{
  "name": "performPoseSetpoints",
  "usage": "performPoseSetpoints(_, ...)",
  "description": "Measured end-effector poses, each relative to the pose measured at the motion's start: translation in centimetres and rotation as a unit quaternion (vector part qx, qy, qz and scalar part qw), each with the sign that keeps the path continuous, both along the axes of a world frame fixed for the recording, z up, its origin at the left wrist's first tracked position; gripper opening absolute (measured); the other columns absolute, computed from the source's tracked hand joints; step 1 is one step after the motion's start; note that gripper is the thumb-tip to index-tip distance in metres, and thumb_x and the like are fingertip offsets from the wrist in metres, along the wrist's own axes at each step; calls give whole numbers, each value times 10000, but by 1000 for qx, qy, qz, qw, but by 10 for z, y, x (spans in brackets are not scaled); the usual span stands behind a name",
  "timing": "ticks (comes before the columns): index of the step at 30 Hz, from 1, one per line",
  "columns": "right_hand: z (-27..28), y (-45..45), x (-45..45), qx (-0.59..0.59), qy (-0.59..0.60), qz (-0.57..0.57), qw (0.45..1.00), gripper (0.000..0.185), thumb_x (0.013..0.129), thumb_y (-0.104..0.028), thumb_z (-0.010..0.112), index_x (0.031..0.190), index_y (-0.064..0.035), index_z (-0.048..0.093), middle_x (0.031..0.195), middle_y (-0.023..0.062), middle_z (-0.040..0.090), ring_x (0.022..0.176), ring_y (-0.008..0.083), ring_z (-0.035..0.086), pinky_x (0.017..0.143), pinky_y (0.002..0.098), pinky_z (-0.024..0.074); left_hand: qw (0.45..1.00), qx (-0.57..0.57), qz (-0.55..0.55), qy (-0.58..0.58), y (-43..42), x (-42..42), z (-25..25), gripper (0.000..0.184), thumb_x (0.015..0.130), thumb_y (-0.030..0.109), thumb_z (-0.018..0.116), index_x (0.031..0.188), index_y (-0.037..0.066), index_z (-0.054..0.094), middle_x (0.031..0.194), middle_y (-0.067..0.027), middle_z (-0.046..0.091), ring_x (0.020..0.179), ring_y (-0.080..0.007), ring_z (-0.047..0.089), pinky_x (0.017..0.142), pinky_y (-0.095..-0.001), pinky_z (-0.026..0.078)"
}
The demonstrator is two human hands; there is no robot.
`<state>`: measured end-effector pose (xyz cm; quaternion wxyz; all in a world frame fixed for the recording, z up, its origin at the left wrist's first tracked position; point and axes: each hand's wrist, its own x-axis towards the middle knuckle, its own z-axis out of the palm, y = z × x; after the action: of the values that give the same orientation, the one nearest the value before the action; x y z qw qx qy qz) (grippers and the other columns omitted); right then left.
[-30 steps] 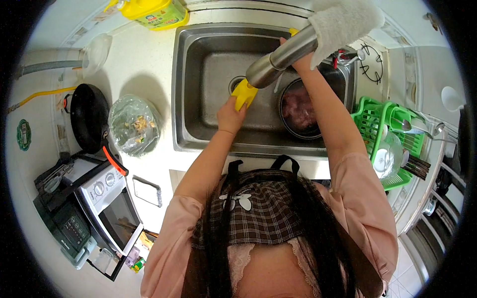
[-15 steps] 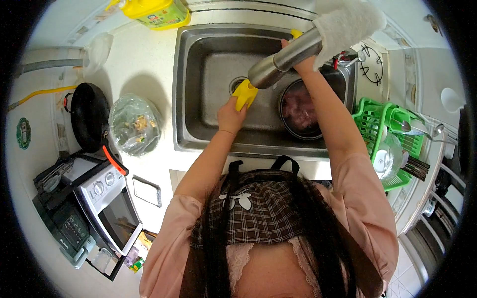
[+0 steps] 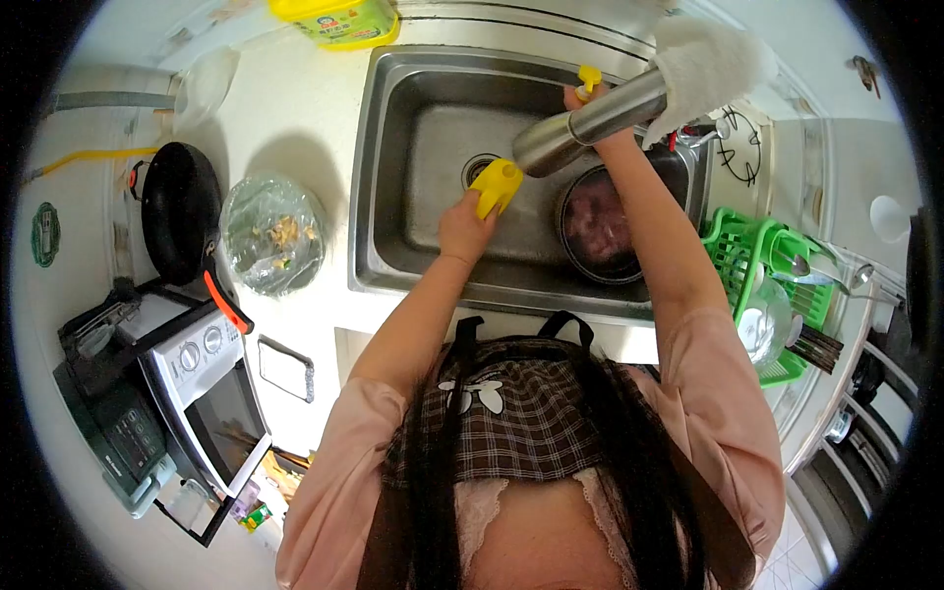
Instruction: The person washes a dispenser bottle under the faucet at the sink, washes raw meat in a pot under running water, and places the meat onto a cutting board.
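My left hand (image 3: 470, 226) is closed around a small yellow object (image 3: 499, 184) over the sink. A rounded hollow shows at its upper end; whether it is a sponge or a container I cannot tell. My right hand (image 3: 602, 106) is at the sink's far edge, partly hidden behind the steel faucet (image 3: 590, 123). Its fingers are around a piece with a yellow nozzle top (image 3: 589, 81); the lower part is hidden. Beneath my right forearm, a dark pot (image 3: 562, 239) sits in the sink (image 3: 421, 187), holding pinkish meat-like pieces (image 3: 598, 218) in liquid.
White cloth (image 3: 710, 69) covers the faucet's upper end. At right stands a green dish rack (image 3: 733, 241) with bowls and utensils. On the left are a plastic-lined bowl (image 3: 267, 206) of scraps, a black frying pan (image 3: 179, 211) and a toaster oven (image 3: 202, 359). A yellow jug (image 3: 344, 25) stands behind.
The whole view has shifted slightly. In my left hand the yellow object has turned, showing its hollow more fully. More of the yellow nozzle top at my right hand now shows.
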<state>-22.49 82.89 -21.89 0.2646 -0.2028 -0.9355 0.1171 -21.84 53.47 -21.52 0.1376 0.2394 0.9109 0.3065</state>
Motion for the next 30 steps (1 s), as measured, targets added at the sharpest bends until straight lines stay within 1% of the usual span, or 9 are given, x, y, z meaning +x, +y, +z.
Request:
performPoseSetpoints(2,21,-9,1,-32,15,41,999,504,760,-454,583,931,19,558,716,156,599,687,306,590,665,359,455,1000,11,1,1,-1,0,-2,335,720,311,643,933,76,532,758,-173,605,710,-359,583,611,-439,464)
performPoseSetpoints(3,27,-11,1,-15,1,42,999,498,762,-452,583,924,18,561,706,163,598,669,308,591,648,366,456,1000,22,-2,3,0,-1,1,334,721,309,643,930,74,532,758,-174,605,710,-357,583,615,-437,464)
performPoseSetpoints(9,28,-10,0,56,9,51,997,497,762,-464,578,875,19,579,696,201,597,616,320,590,598,395,456,1000,2,-11,-21,0,-2,9,326,729,301,635,917,59,525,760,-177,603,717,-354,581,633,-427,462)
performPoseSetpoints(14,32,-10,0,33,-33,36,998,514,759,-479,573,820,31,590,675,218,590,615,336,593,597,403,456,1000,11,-8,-13,0,-3,3,329,727,308,635,911,59,523,750,-176,601,710,-357,580,621,-435,461)
performPoseSetpoints(20,31,-8,1,30,35,58,997,524,768,-488,554,721,32,597,590,202,571,571,335,584,562,401,449,1000,13,-2,-8,-1,-2,10,294,723,300,637,858,58,539,736,-170,603,695,-362,579,604,-441,460)
performPoseSetpoints(23,58,-14,-5,1,-30,-3,1000,499,764,-468,575,730,29,599,593,199,573,570,321,584,555,393,448,1000,15,-11,-15,-7,-1,12,278,723,293,637,837,54,551,753,-169,604,707,-361,579,611,-439,459)
performPoseSetpoints(26,65,-16,-7,-94,17,-72,993,449,763,-428,600,712,18,600,568,178,569,542,307,574,544,390,448,999,35,-8,-33,-15,4,9,284,725,286,635,860,46,563,796,-170,603,743,-356,576,632,-434,456)
performPoseSetpoints(28,72,-23,-3,-217,0,-45,975,335,768,-325,634,791,7,600,668,148,614,609,256,592,563,364,449,998,57,1,-35,-20,7,12,294,727,284,633,881,42,566,821,-170,601,763,-354,574,644,-432,453)
performPoseSetpoints(30,39,-34,13,-287,57,18,956,221,789,-197,613,892,-6,575,806,107,626,714,199,596,603,327,450,999,8,-6,-38,-29,8,17,317,733,287,626,918,37,572,869,-167,599,793,-351,569,666,-425,451)
